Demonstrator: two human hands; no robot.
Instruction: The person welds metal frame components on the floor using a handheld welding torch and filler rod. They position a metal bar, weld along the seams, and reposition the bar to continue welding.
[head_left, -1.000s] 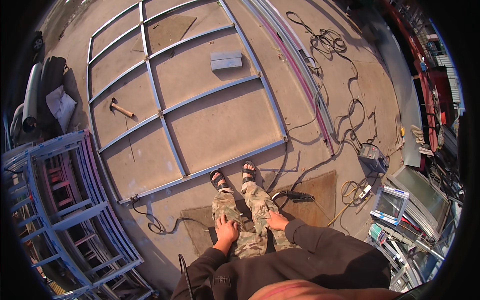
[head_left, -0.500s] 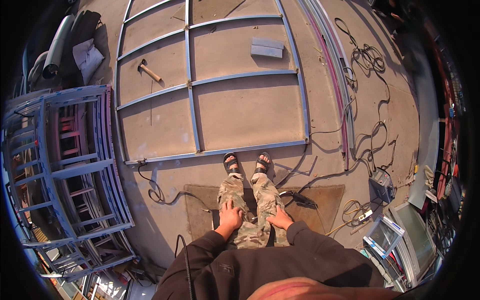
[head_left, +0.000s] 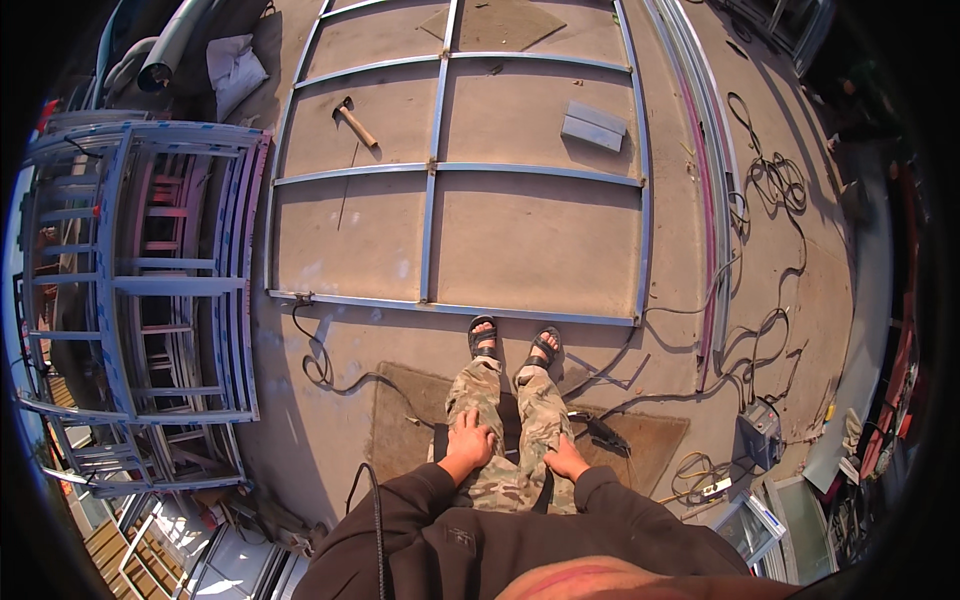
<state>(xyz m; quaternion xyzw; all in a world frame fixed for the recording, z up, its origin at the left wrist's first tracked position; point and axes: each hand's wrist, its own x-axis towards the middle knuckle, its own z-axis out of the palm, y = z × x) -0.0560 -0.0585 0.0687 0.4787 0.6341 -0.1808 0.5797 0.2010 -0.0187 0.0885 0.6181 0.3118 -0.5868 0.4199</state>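
Observation:
I am seated with my left hand point(head_left: 472, 440) lying on the left thigh of my camouflage trousers point(head_left: 478, 390), its fingers spread. On the other thigh rests my right hand point(head_left: 567, 457), empty, fingers loosely stretched along the cloth. Beyond my sandals point(head_left: 483, 336), a large rectangular metal frame point(head_left: 530, 314) with crossbars lies flat on the ground. Inside its left part is a hammer point(head_left: 357, 127) with a wooden handle. Two short grey metal pieces point(head_left: 594, 126) lie side by side within its right part.
Stacked metal window frames point(head_left: 180, 285) stand at the left. Long metal profiles point(head_left: 712, 200) run along the right, beside coiled black cable point(head_left: 777, 185). A boxy grey machine point(head_left: 761, 434) stands near the cables. A cable holder point(head_left: 605, 433) lies on the brown board point(head_left: 400, 410) by my legs.
My view has turned, so the big frame, hammer and metal pieces appear farther right in the picture. Both hands stay on my thighs.

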